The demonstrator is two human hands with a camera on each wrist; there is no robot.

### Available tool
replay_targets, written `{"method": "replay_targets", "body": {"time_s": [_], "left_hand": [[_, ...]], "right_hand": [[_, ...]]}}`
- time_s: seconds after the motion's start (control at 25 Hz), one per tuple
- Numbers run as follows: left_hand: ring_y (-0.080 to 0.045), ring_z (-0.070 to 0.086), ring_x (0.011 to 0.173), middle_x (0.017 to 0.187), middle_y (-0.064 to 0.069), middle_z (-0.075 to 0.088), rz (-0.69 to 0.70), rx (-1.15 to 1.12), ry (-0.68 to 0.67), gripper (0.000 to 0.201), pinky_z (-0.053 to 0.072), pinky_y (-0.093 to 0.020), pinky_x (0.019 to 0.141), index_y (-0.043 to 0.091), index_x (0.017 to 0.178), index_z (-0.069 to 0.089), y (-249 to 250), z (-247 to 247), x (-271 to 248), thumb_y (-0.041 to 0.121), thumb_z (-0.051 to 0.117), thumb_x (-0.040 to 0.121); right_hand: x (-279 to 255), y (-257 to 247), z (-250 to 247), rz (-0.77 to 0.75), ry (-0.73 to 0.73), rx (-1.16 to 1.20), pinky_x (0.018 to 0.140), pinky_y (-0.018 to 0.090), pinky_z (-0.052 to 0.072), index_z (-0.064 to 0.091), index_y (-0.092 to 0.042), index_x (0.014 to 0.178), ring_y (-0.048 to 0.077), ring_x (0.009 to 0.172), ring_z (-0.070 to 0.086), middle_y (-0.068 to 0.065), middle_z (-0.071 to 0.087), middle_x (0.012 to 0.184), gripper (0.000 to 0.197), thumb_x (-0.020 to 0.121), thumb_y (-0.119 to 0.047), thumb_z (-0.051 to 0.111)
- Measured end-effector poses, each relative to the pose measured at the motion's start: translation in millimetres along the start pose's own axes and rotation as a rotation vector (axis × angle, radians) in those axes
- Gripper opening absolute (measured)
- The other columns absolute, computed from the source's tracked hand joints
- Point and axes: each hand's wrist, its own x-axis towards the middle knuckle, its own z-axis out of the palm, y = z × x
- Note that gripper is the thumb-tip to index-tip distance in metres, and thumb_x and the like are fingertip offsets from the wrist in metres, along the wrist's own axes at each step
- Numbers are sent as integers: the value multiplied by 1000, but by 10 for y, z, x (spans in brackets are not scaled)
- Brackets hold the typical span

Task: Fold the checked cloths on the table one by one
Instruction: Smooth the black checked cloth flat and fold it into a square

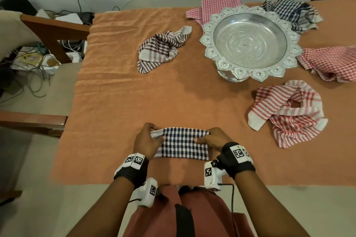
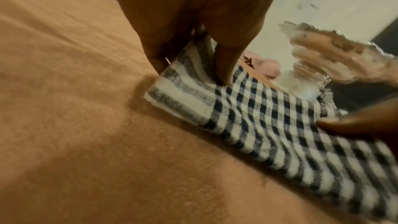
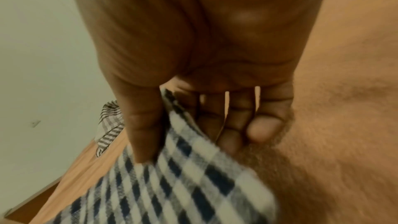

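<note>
A navy-and-white checked cloth (image 1: 183, 143) lies folded into a small rectangle near the table's front edge. My left hand (image 1: 147, 138) pinches its far left corner, thumb on top (image 2: 224, 67) and fingers beneath. My right hand (image 1: 212, 138) pinches the far right corner, thumb (image 3: 146, 130) over the cloth (image 3: 193, 176) and fingers curled under the edge. The far edge of the cloth (image 2: 247, 117) is raised slightly between both hands.
An ornate silver pedestal tray (image 1: 250, 42) stands at the back right on the orange table cover (image 1: 115, 82). Crumpled checked cloths lie around it: brown (image 1: 161, 48), red (image 1: 212, 9), dark blue (image 1: 290, 13), red (image 1: 331, 61) and red-striped (image 1: 289, 113). A wooden chair (image 1: 34, 48) stands left.
</note>
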Motion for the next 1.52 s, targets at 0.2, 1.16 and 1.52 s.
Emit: {"method": "replay_targets", "body": {"time_s": [0.2,1.16,1.52], "left_hand": [[-11,59,63,71,4,64,-99,-249,-12,13,41,-24,56,19,77,61,66,24,-110,21,72,85],[-29,70,87,100,-16,70,-300,-669,-86,23,59,-45,76,6,105,60,-500,-454,-178,5,69,85],[-28,70,82,93,-5,70,-248,-721,104,23,58,-45,73,16,97,61,-900,-1226,534,7,74,81]], "right_hand": [[126,0,-45,-148,32,238,104,49,42,64,-12,117,23,113,60,4,66,120,57,75,-49,71],[606,-975,561,-442,72,-116,69,39,59,61,-11,104,29,86,67,12,66,101,29,82,7,66],[963,-2164,1427,-568,177,-505,68,42,59,63,-20,102,23,80,64,2,62,100,28,83,1,63]]}}
